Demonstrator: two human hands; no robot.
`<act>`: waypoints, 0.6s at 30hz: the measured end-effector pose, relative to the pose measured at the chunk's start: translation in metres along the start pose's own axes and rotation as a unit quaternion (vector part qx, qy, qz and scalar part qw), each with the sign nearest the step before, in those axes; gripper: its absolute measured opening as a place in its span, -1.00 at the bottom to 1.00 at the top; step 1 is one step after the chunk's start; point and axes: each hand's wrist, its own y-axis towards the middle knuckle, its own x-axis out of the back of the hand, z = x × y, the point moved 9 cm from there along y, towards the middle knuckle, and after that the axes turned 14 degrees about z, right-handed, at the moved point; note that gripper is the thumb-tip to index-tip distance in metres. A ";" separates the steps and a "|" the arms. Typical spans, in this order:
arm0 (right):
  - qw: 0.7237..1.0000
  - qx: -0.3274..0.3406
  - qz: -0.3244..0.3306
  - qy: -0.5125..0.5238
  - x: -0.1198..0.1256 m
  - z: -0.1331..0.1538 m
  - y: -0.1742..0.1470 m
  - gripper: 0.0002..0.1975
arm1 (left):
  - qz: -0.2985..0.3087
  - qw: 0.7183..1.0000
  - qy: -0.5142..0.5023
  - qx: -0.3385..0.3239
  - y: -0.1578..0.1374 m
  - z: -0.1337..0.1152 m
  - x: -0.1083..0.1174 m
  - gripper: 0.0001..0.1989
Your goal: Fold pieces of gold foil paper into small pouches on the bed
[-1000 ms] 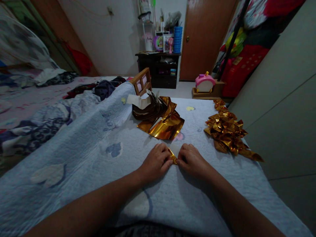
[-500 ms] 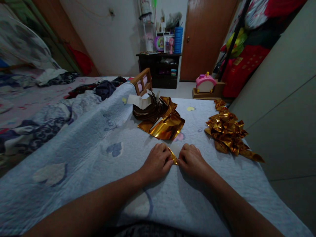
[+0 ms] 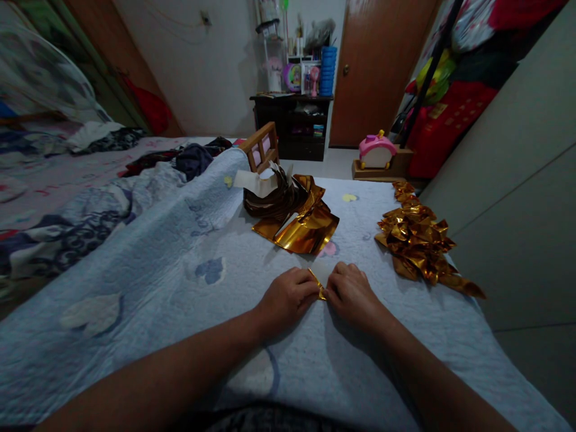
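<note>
Pale blue quilt [image 3: 171,300]: soft and rumpled toward the left; we judge that a crease pressed against it could come out blunt, since such padding gives.
Foil strip [image 3: 323,294]: on the quilt between our left hand [image 3: 288,297] and right hand [image 3: 351,294], narrow and slanted; uneven pressure from either side could skew it.
Left fingers: bunched together, tips pinching the strip; too hard a tug here could tear thin foil.
Right fingers: curled, thumb and forefinger pinching the strip's near end; the other tips are hidden, so we cannot tell what they touch. If this pinch slackens, the fold may spring open.
Sheet stack [image 3: 270,201]: bent over, with loose gold sheets [image 3: 308,233] fanned just beyond our hands; a forward nudge could crumple them.
Gold pile [image 3: 416,240]: heaped near the quilt's right edge; a stray sweep of our right hand might push pieces off.
</note>
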 end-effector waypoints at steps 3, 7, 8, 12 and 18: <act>1.000 0.001 0.000 -0.004 -0.001 0.000 0.000 -0.83 | 0.005 0.998 0.065 -0.025 -0.002 -0.004 -0.003 -0.79; 1.000 -0.001 0.001 -0.008 -0.001 0.001 0.000 -0.82 | 0.015 0.993 0.107 -0.039 -0.004 -0.007 -0.005 -0.77; 1.000 -0.004 0.003 -0.009 -0.001 0.001 0.000 -0.82 | 0.016 0.993 0.112 -0.043 -0.004 -0.008 -0.005 -0.78; 1.000 -0.017 0.009 -0.013 0.000 0.001 0.000 -0.80 | 0.020 0.989 0.134 -0.061 -0.005 -0.012 -0.006 -0.80; 0.999 -0.023 0.005 -0.028 0.002 0.003 -0.002 -0.82 | 0.038 0.982 0.168 -0.076 -0.006 -0.016 -0.010 -0.79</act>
